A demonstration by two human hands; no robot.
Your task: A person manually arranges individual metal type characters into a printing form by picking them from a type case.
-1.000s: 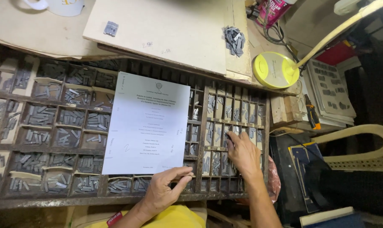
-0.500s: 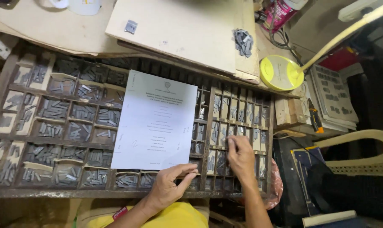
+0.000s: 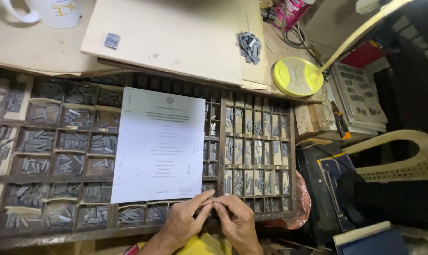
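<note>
Right hand point(image 3: 237, 222) has left the type case's point(image 3: 292, 156) right-side compartments and now meets left hand point(image 3: 188, 222) at the front edge, fingertips pinched together, apparently on a small metal sort, below the printed sheet point(image 3: 159, 146).

White printed sheet point(image 3: 159, 146), grey metal type pieces point(image 3: 96, 142), dark brown wooden tray point(image 3: 222, 141), yellow lamp base point(image 3: 296, 76).

A letterpress print workshop: a compartmented wooden type case point(image 3: 223, 141) holds metal type point(image 3: 81, 141).
</note>
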